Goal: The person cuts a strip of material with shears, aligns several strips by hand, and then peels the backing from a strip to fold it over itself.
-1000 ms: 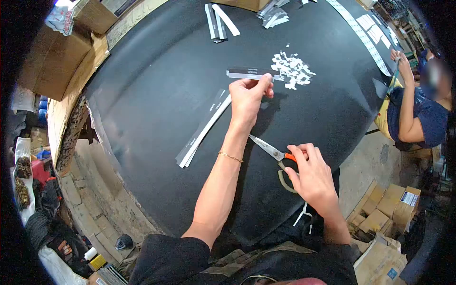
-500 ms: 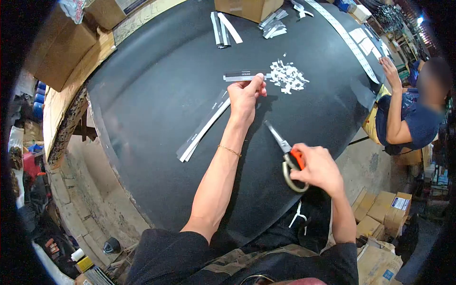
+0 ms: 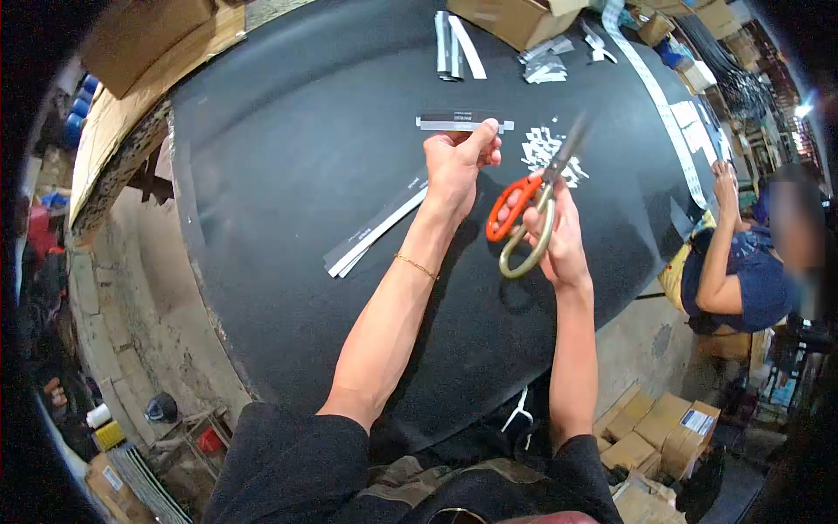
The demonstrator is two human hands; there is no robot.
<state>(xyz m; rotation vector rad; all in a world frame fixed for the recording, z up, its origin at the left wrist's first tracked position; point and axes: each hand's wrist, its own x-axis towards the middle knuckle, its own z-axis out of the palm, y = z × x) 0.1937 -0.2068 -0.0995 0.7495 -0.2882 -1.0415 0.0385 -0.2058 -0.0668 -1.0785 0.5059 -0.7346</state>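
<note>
My left hand [image 3: 454,170] pinches a short black-and-white label strip [image 3: 454,120] by its right end, above the black table surface [image 3: 288,192]. My right hand [image 3: 560,236] holds scissors [image 3: 543,196] with one orange and one brass-coloured handle loop; the blades point up and right, blurred and looking closed. They overlap a pile of small white cut pieces [image 3: 537,147]. Long label strips [image 3: 375,231] lie on the table left of my left forearm.
Bundled strips [image 3: 449,48], more labels [image 3: 546,63] and a cardboard box [image 3: 519,19] are at the far side. A white measuring tape [image 3: 656,96] runs along the right. Another person [image 3: 742,262] is at the right edge, beyond stacked cartons [image 3: 655,424].
My right hand has moved up and towards my left hand, turning the scissors so the blades point up and right. My left hand still holds the strip. The view has shifted slightly.
</note>
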